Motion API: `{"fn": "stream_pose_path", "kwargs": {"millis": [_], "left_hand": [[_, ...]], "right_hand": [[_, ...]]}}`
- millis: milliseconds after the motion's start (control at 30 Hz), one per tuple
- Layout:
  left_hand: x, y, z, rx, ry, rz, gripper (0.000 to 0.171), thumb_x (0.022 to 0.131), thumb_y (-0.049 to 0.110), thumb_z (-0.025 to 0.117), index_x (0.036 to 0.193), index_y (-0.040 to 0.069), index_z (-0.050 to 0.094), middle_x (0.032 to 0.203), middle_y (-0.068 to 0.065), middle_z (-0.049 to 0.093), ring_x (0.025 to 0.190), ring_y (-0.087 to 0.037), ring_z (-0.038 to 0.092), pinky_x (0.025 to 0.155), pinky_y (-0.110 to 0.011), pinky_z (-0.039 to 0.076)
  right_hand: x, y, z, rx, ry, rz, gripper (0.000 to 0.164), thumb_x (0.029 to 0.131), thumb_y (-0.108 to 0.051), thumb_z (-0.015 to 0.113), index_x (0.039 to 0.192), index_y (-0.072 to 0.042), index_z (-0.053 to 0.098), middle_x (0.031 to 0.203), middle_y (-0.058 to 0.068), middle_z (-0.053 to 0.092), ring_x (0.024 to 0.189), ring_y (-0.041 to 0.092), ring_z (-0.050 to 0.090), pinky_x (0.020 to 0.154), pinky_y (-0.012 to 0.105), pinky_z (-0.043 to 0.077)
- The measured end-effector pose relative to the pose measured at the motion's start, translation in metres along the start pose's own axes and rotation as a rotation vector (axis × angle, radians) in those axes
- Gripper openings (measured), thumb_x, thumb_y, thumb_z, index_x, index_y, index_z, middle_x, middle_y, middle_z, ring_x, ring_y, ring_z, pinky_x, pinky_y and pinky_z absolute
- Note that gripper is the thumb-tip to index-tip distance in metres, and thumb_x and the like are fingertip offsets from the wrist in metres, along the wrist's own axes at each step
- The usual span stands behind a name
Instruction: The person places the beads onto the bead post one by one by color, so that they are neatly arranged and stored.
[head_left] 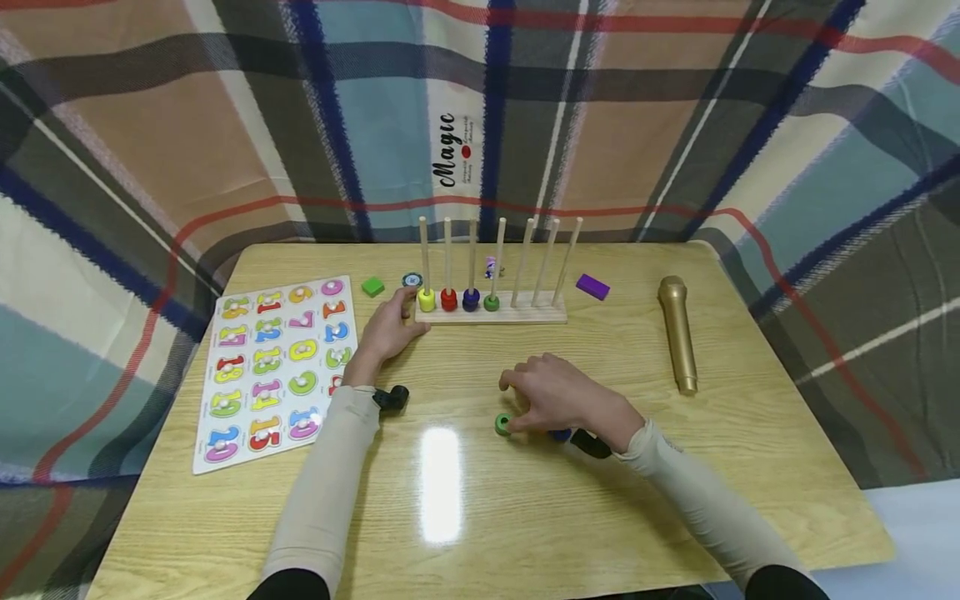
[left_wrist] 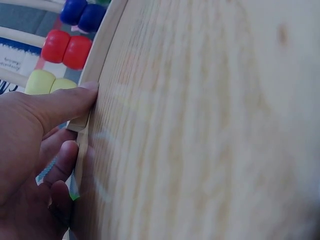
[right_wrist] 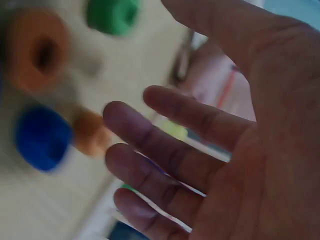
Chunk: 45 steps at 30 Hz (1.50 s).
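A wooden peg rack [head_left: 525, 313] stands at the table's back, several upright pegs along it. Its left pegs carry yellow beads [head_left: 426, 301], red beads [head_left: 448, 301], dark blue beads [head_left: 471, 301] and a green bead [head_left: 491, 303]. My left hand [head_left: 386, 329] holds the rack's left end, thumb against the front edge. Over the table's middle, my right hand [head_left: 558, 396] hovers palm down with spread fingers, holding nothing. Near its thumb lies a loose green bead [head_left: 502, 424]. In the right wrist view, a blue bead [right_wrist: 42, 137] and two orange beads [right_wrist: 30, 40] also lie loose, blurred.
A number puzzle board [head_left: 285, 362] lies at the left. Around the rack are a green block [head_left: 372, 287], a round dark token [head_left: 412, 280], a small purple figure [head_left: 491, 267] and a purple block [head_left: 593, 287]. A gold microphone [head_left: 678, 337] lies at the right.
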<state>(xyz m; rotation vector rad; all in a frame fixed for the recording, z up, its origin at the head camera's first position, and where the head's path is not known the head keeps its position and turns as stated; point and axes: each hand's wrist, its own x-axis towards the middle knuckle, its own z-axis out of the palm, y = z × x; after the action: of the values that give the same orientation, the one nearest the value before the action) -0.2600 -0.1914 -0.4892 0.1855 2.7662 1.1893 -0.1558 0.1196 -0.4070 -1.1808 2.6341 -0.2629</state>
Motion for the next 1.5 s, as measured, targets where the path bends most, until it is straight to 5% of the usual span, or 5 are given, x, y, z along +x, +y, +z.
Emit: {"fn": "stream_pose_path", "kwargs": {"millis": [267,433,833,1333,1500], "left_hand": [[-0.002,-0.002,-0.003,-0.015,0.000,-0.007,0.079,0.101,0.021,0.076,0.167,0.008,0.033,0.146,-0.029,0.057,0.130,-0.042,0.058,0.110,-0.059,0.045],[-0.002,-0.003,-0.002,-0.012,0.002,-0.004,0.079,0.102,0.021,0.075,0.167,0.008,0.033,0.146,-0.029,0.057,0.130,-0.042,0.058,0.109,-0.059,0.045],[-0.004,-0.003,0.001,-0.023,-0.002,-0.006,0.078,0.102,0.021,0.074,0.167,0.009,0.033,0.146,-0.030,0.056,0.130,-0.042,0.057,0.109,-0.059,0.045],[-0.003,0.002,-0.001,-0.010,0.011,-0.004,0.078,0.101,0.021,0.075,0.166,0.009,0.035,0.138,-0.026,0.059,0.121,-0.038,0.057,0.105,-0.057,0.046],[-0.003,0.003,0.000,-0.014,0.015,-0.001,0.077,0.101,0.020,0.076,0.166,0.009,0.035,0.135,-0.026,0.060,0.118,-0.037,0.056,0.102,-0.056,0.046]], "right_hand": [[0.003,-0.002,0.026,0.030,-0.001,-0.070,0.020,0.094,-0.032,0.083,0.104,-0.016,0.075,0.087,-0.008,0.064,0.078,0.007,0.053,0.080,0.035,0.052],[0.011,0.004,0.006,0.105,0.086,-0.053,0.018,0.094,-0.022,0.082,0.108,-0.012,0.077,0.099,-0.002,0.076,0.086,0.012,0.066,0.080,0.033,0.057],[0.061,0.038,-0.109,0.142,0.786,0.066,0.029,0.098,-0.010,0.078,0.125,0.000,0.075,0.111,0.016,0.077,0.084,0.029,0.069,0.075,0.040,0.056],[0.082,0.043,-0.118,0.042,0.688,0.309,0.035,0.103,-0.026,0.073,0.131,-0.005,0.076,0.121,0.017,0.077,0.057,0.020,0.046,0.054,0.033,0.034],[0.082,0.044,-0.114,0.044,0.637,0.344,0.045,0.103,-0.032,0.074,0.139,-0.006,0.071,0.135,0.016,0.070,0.072,0.025,0.060,0.060,0.037,0.047]]}}
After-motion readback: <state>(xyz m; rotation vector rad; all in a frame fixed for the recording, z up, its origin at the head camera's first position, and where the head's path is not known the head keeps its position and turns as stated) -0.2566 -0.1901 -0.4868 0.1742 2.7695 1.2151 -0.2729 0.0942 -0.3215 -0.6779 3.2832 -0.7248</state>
